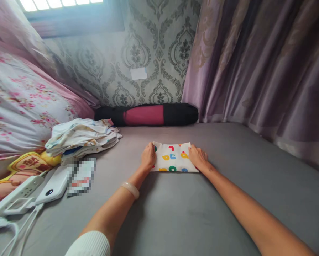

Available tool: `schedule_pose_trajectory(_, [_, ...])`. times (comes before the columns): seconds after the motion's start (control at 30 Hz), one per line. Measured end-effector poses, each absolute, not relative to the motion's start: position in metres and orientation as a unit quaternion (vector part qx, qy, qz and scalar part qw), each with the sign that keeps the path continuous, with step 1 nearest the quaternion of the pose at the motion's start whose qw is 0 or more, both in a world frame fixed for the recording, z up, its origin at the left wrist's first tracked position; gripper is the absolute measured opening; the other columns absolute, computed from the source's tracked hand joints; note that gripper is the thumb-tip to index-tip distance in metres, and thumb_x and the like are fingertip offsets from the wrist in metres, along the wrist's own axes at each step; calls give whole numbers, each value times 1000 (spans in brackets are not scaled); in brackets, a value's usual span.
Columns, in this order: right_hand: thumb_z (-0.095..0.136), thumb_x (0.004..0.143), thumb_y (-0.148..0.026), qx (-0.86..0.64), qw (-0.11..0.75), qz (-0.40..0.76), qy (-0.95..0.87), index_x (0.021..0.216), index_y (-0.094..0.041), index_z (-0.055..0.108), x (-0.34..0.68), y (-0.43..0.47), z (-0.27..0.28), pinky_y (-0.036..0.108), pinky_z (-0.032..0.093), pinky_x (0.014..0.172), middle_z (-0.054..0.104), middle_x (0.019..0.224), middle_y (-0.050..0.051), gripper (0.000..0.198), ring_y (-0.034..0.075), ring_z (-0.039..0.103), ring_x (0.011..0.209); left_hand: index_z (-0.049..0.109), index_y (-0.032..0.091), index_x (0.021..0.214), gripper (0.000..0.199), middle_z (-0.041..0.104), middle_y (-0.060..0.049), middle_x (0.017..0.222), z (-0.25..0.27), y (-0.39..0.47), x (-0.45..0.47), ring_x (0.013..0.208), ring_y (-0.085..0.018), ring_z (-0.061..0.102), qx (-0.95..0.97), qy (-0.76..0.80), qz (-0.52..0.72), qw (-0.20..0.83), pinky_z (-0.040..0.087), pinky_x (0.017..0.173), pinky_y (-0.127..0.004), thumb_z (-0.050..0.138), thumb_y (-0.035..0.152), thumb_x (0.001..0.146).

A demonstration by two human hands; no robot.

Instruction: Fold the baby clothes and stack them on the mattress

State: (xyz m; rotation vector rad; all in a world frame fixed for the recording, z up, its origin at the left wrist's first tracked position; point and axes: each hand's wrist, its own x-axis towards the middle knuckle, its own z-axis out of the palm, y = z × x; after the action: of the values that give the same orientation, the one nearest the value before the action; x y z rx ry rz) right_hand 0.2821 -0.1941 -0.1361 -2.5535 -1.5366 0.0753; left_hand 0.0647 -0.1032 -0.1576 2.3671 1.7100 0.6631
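A white cloth [175, 161] with colourful letter prints lies folded into a flat rectangle on the grey bed sheet [191, 206]. My left hand [148, 155] grips its left side, fingers curled in, a pale bangle [131, 190] on that wrist. At the opposite side my right hand [198, 157] is closed on the cloth's right edge. Both hands sit at about the same height, with the cloth stretched between them. Some fingertips are hidden behind or under the fabric.
Rumpled printed clothes [82, 135] are piled at the left, near a yellow plush item [31, 161]. Closer in are a white power strip [23, 192], a white device [54, 186] with cables, and a blurred packet [82, 177]. A black-and-maroon roll [145, 115] lies along the wall; purple curtains [242, 64] hang right.
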Motion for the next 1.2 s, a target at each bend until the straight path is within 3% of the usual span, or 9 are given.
schedule_pose_trajectory(0.17, [28, 98, -31, -860, 64, 23, -505, 111, -13, 56, 283, -189, -145, 38, 45, 81, 67, 104, 19, 36, 29, 64, 97, 47, 19, 102, 24, 64, -11, 103, -168, -97, 70, 88, -21, 62, 783, 595, 166, 72, 38, 66, -28, 26, 30, 98])
schedule_pose_trajectory(1.2, [36, 94, -31, -886, 125, 10, -447, 110, -12, 59, 283, -185, -151, 36, 45, 81, 68, 100, 19, 34, 28, 65, 96, 56, 18, 99, 30, 68, -13, 97, -172, -92, 73, 90, -24, 65, 750, 638, 171, 42, 42, 71, -30, 32, 35, 95])
